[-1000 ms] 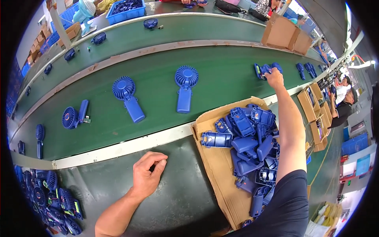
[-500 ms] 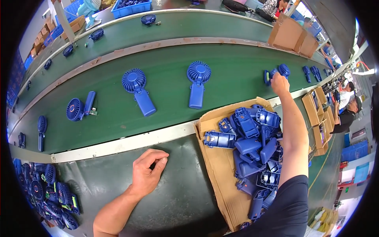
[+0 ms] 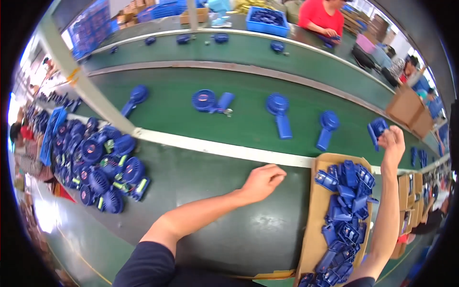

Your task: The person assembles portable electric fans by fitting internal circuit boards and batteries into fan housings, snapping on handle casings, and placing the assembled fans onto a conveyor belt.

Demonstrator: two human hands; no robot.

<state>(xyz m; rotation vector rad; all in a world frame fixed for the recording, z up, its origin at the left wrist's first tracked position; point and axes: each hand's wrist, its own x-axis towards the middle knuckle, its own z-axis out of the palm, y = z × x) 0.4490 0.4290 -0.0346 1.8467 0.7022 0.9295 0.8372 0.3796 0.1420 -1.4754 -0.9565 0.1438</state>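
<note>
Behind the dark table (image 3: pixel 205 177) ran a green conveyor belt (image 3: pixel 239 129). At left lay a heap of blue fan heads (image 3: pixel 98 165); then the left hand (image 3: pixel 262 183), fingers loosely clenched on nothing visible, over the table; then a cardboard box (image 3: pixel 317 213) of blue casings (image 3: pixel 342 210). Rightmost, the right hand (image 3: pixel 393 145) grasped a handheld fan (image 3: pixel 378 126), apparently just above the belt.
</note>
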